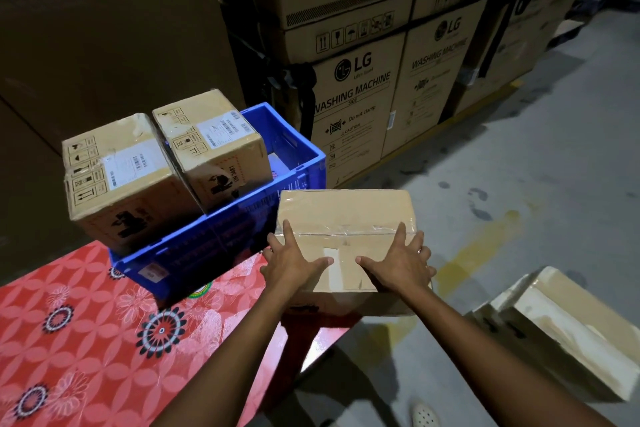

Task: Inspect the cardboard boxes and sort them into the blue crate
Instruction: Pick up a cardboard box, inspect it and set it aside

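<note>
Item one: your left hand (294,262) and right hand (398,262), both laid palm-down with fingers spread on the top face of the plain taped box (346,210), thumbs pointing toward each other, nothing pinched. Item two: that box, clear tape along its top seam, at the right corner of the counter (86,340), partly past the edge; whether its weight is on the counter cannot be told. Item three: the blue crate (194,248), just beside the box on its left, standing on the counter's red flower-patterned cover. Item four: crate contents, two cartons rising well above the rim, the left labelled box (121,180) and the right labelled box (214,146), side by side, both tilted, each with a white barcode label and handling symbols. Item five: washing-machine cartons (353,107), stacked behind the crate on the grey floor (519,149). Item six: pale boxes (561,326) lying on the floor to your right. Item seven: a light shoe (424,414) at the bottom edge.
</note>
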{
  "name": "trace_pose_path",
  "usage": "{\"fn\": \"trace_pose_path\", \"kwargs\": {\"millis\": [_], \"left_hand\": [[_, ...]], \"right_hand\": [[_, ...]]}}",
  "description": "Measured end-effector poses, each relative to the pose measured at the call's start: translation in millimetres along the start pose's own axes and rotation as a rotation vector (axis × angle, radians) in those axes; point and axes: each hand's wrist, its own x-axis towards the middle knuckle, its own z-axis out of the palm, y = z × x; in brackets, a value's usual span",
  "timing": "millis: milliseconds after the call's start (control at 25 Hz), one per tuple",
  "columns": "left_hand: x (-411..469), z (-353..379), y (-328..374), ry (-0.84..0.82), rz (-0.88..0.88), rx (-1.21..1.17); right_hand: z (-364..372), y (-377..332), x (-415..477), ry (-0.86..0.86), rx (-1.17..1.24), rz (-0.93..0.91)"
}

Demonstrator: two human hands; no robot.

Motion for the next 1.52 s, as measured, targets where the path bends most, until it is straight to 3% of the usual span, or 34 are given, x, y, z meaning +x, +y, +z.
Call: {"fn": "trace_pose_path", "kwargs": {"millis": [160, 320, 520, 960, 1080, 1280, 1520], "left_hand": [[20, -16, 19, 0.078, 0.012, -0.095], [49, -29, 49, 0.047, -0.273, -0.273], [58, -17, 60, 0.068, -0.38, -0.13], [49, -5, 50, 0.238, -0.248, -0.125], [44, -5, 39, 0.28, -0.193, -0.261], [31, -21, 28, 0.189, -0.188, -0.551], [5, -44, 19, 0.169, -0.067, -0.885]], "right_hand": [[-13, -20, 30, 0.045, 0.188, 0.056], [-24, -41, 66, 0.038, 0.398, 0.266], [-14, -46, 75, 0.033, 0.285, 0.347], [-13, -35, 68, 0.1, 0.353, 0.244], [-14, -22, 65, 0.08, 0.512, 0.193], [4, 17, 76, 0.043, 1.057, 0.193], [-49, 10, 13, 0.182, 1.003, 0.132]]}}
